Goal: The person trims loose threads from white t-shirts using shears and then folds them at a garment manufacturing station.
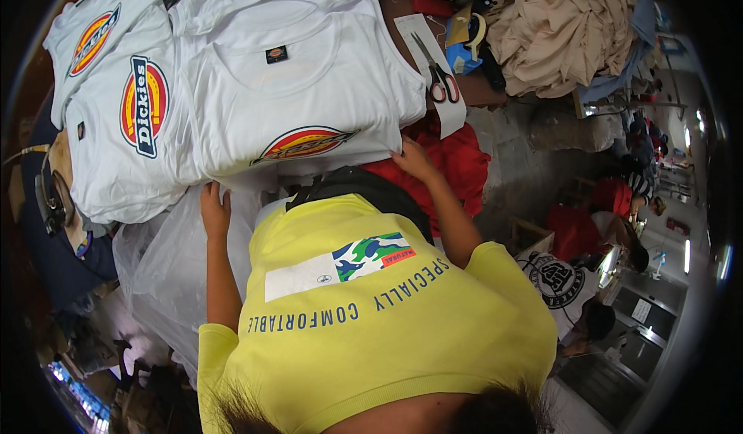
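A white sleeveless top with a red, yellow and dark printed badge lies spread on a pile of similar tops, its neckline away from me. At its near right corner, my right hand pinches the hem between thumb and fingers. My left hand is at the near edge further left, fingertips closed on the fabric; part of the grip is hidden by the cloth. Between my hands the hem hangs a little toward me. Another white top with the same badge lies to the left.
Scissors with red and black handles lie on a white paper strip at the right, near a blue tape dispenser. Beige cloth is heaped beyond. Red fabric and clear plastic flank me. Other people sit far right.
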